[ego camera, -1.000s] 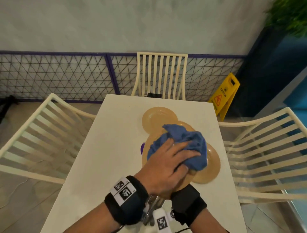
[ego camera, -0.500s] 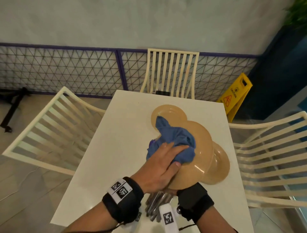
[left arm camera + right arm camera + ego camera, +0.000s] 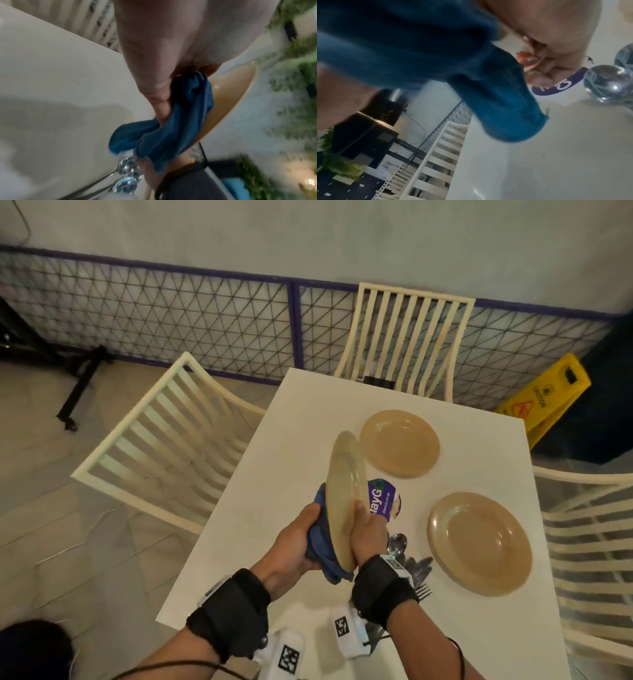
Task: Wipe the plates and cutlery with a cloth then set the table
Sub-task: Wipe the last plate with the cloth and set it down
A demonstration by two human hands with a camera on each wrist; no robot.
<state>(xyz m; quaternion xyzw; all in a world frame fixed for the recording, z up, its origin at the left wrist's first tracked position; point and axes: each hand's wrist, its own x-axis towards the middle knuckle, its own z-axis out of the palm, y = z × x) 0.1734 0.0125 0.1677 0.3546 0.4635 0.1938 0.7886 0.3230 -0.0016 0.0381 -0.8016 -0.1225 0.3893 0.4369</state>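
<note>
A tan plate [image 3: 344,494] stands on edge above the white table [image 3: 274,470], held between both hands. My right hand [image 3: 367,529] grips its near rim. My left hand [image 3: 297,537] presses a bunched blue cloth [image 3: 325,556] against the plate's left face; the cloth [image 3: 175,121] shows against the plate [image 3: 229,97] in the left wrist view. Two more tan plates lie flat: one far [image 3: 399,442], one near right [image 3: 479,542]. Spoons and forks [image 3: 412,566] lie in a pile under my right wrist. Spoon bowls [image 3: 604,83] show in the right wrist view.
A round purple-lidded tub [image 3: 383,503] sits on the table behind the held plate. Cream slatted chairs stand at the left [image 3: 164,446], far end [image 3: 407,337] and right [image 3: 589,546]. A yellow caution sign [image 3: 548,398] and a mesh fence [image 3: 171,320] are beyond.
The plate has been turned from nearly flat up onto its edge. The cloth has gone from its top to its left face. The tub and both flat plates are now uncovered.
</note>
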